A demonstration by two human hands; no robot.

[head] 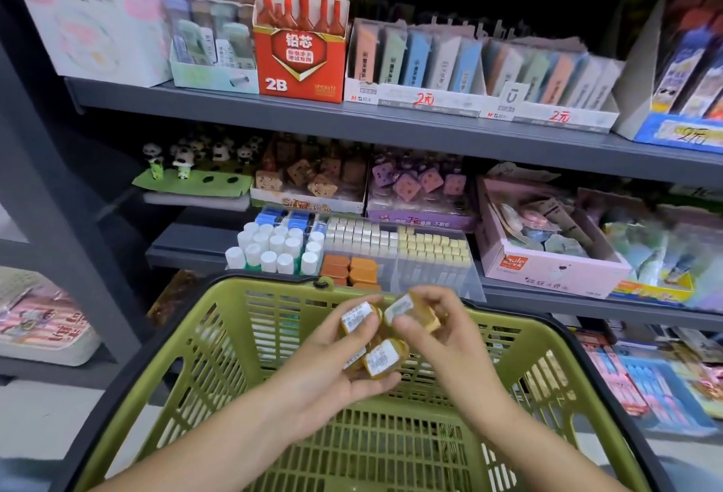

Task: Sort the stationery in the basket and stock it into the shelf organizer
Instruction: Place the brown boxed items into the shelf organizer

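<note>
Head view, looking down over the green basket [242, 339] toward the shelf organizer [426, 256]. I am cupping my left hand [332, 362] palm-up above the basket, fingers curled under a small cluster of amber stationery boxes [385, 358], each bearing a white price label. I am pinching one more amber box [412, 313] between the thumb and fingertips of my right hand [434, 331], its label tilted toward me, just beside the cluster and possibly touching it. Both grips are therefore narrow and occupied.

I am judging the step in hand to be gathering like items before stocking. The clear organizer on the shelf just beyond the basket rim is already holding orange boxes [348, 268] of similar shape at its front, beside white-capped tubes [274, 247] and rows of pale square caps [395, 241]; that orange section looks like the likely destination, though I cannot tell whether it is the same product.

To do this well, I am keeping the left palm level so the loose boxes do not slide off, turning labels one way, and carrying only as many as the cupped fingers can contain.
</note>
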